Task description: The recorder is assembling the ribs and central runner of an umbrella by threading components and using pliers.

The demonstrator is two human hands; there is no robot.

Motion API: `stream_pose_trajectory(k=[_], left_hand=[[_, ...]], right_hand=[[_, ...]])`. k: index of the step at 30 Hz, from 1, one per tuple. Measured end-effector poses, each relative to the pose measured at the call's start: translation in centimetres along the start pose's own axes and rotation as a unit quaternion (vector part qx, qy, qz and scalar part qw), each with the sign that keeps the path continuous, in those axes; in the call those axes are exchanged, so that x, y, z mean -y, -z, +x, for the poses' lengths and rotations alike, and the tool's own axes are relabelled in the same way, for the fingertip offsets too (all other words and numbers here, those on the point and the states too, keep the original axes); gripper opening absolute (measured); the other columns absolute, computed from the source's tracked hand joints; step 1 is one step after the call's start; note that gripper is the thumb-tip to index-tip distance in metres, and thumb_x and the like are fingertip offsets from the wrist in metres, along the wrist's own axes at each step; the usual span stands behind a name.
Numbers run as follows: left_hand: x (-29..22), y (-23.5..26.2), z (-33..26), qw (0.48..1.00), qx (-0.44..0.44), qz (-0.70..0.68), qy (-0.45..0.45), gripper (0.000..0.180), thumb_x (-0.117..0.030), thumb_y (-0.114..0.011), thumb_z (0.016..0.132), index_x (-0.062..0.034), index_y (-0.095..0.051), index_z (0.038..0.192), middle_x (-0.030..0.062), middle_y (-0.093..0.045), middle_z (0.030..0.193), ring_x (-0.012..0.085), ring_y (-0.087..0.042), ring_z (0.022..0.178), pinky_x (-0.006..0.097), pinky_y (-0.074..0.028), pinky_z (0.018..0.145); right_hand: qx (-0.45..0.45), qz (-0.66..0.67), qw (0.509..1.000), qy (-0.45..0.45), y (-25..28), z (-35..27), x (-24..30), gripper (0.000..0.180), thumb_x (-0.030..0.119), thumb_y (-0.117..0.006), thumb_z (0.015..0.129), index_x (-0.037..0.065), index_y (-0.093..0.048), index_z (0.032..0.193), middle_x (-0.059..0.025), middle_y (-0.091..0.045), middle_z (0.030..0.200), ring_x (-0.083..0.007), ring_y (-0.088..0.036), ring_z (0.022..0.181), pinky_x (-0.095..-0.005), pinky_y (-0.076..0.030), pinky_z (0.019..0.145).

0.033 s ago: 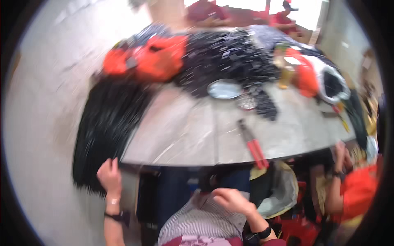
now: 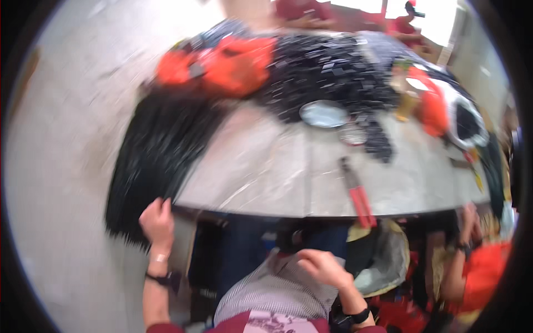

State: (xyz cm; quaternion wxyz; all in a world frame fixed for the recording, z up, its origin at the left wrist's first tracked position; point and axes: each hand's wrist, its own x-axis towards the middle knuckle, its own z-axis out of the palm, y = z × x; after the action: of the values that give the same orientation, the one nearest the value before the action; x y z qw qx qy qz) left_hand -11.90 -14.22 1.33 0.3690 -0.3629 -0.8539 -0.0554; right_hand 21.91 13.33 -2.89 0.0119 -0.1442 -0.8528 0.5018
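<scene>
My left hand [image 2: 157, 221] is closed, its fingers drawn together beside the table's front left corner. It lies next to the lower end of a long bundle of black strands [image 2: 161, 144] that hangs over the table's left side. Whatever may be between those fingers is hidden. My right hand [image 2: 325, 267] is held above my lap, in front of the table edge, with its fingers curled in. Blur hides what it may be holding. Pliers with red handles [image 2: 360, 197] lie on the table, handles over the front edge, apart from both hands.
On the grey table [image 2: 266, 183] are a heap of small black pieces [image 2: 327, 69], a pale round dish [image 2: 323, 114], a small round tin [image 2: 353, 135] and orange bags [image 2: 239, 66]. A lined bin [image 2: 388, 261] stands below. At right, a co-worker's hand [image 2: 469, 225] is near the edge.
The whole view has shifted, so the table and its things appear farther right and slightly higher. Both hands keep roughly their places relative to the table and my lap.
</scene>
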Motion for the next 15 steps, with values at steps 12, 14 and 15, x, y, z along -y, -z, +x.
stream_pose_trajectory(k=[12,14,15], left_hand=[[-4.0,4.4,-0.8,0.917,0.265,-0.261,0.145,0.041,-0.023,-0.07,0.083,-0.0015,-0.061,0.116,0.0092,-0.068,0.09,0.024,-0.063,0.073,0.035,-0.05,0.066],[-3.5,4.0,-1.2,0.86,0.249,-0.388,0.221,0.044,-0.022,-0.07,0.086,0.0038,-0.057,0.119,0.0149,-0.07,0.087,0.0205,-0.065,0.063,0.031,-0.052,0.059],[-3.3,3.6,-1.3,0.822,0.253,-0.432,0.27,0.035,-0.014,-0.068,0.088,0.0056,-0.059,0.115,0.0135,-0.07,0.086,0.0122,-0.064,0.064,0.025,-0.051,0.059]], right_hand=[[0.134,0.297,0.943,-0.069,-3.4,9.7,6.2,0.028,0.014,-0.054,0.096,-0.004,-0.058,0.116,-0.0079,-0.068,0.091,-0.0097,-0.062,0.078,-0.0226,-0.051,0.07],[0.143,0.377,0.91,-0.099,-6.3,12.6,7.3,0.032,0.018,-0.051,0.099,-0.004,-0.056,0.121,-0.0098,-0.066,0.102,-0.0119,-0.063,0.083,-0.0245,-0.053,0.07],[0.156,0.404,0.894,-0.114,-7.6,14.0,7.6,0.035,0.019,-0.051,0.099,-0.005,-0.053,0.124,-0.0113,-0.065,0.108,-0.0124,-0.062,0.087,-0.025,-0.053,0.071]])
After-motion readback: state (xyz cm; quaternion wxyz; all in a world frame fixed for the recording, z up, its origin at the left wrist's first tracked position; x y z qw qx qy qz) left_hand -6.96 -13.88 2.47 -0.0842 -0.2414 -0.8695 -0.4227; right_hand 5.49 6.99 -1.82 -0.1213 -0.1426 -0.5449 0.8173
